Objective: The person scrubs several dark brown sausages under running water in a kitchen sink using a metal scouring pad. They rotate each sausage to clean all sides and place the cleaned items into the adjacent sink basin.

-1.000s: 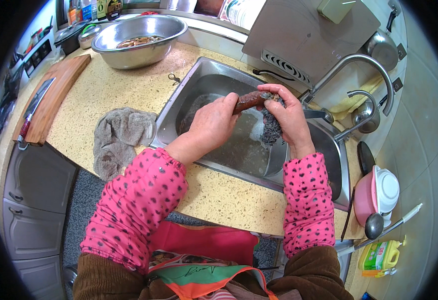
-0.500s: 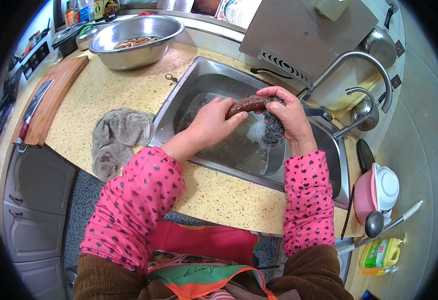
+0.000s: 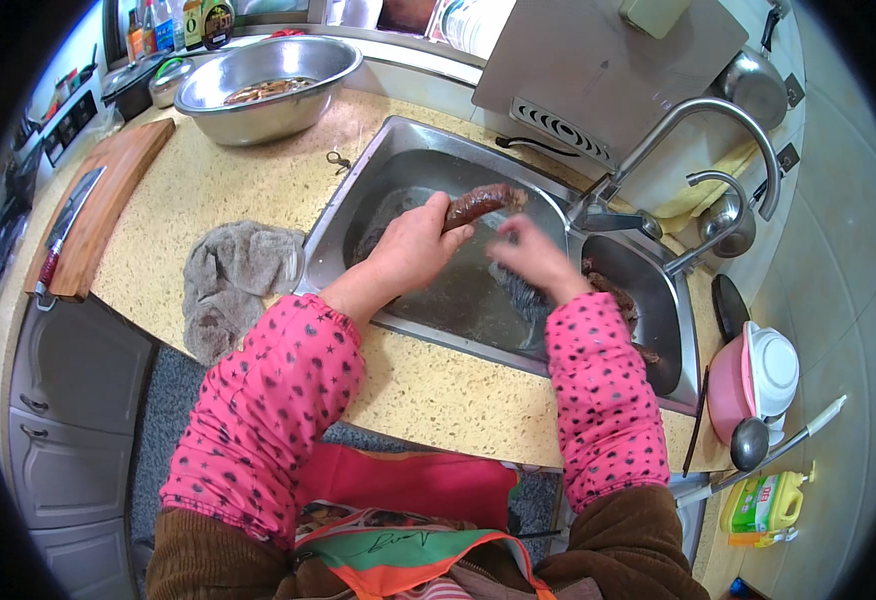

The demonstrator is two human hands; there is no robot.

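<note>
My left hand (image 3: 410, 248) is wrapped round the near end of a dark reddish-brown sausage (image 3: 478, 203), holding it tilted above the water in the large steel sink (image 3: 358, 185). Close to the sausage's free end is my right hand (image 3: 533, 258), its fingers smeared by motion. Below that hand shows a dark grey mesh scrubber (image 3: 520, 294), partly hidden by it; whether the fingers touch it I cannot tell. More sausages (image 3: 613, 292) lie in the small side basin, partly covered by my right sleeve.
A curved tap (image 3: 723, 103) arches over the sink's right side. Left of the sink lie a grey cloth (image 3: 238, 285) and a wooden board (image 3: 138, 170) with a knife (image 3: 70, 215). A steel bowl (image 3: 288, 118) stands behind; a pink basin (image 3: 726, 390) and ladle (image 3: 749, 445) are at right.
My right hand has come off the sausage and moved down and left. The scrubber it held against the sausage is now lower. The sausages in the side basin have come into view.
</note>
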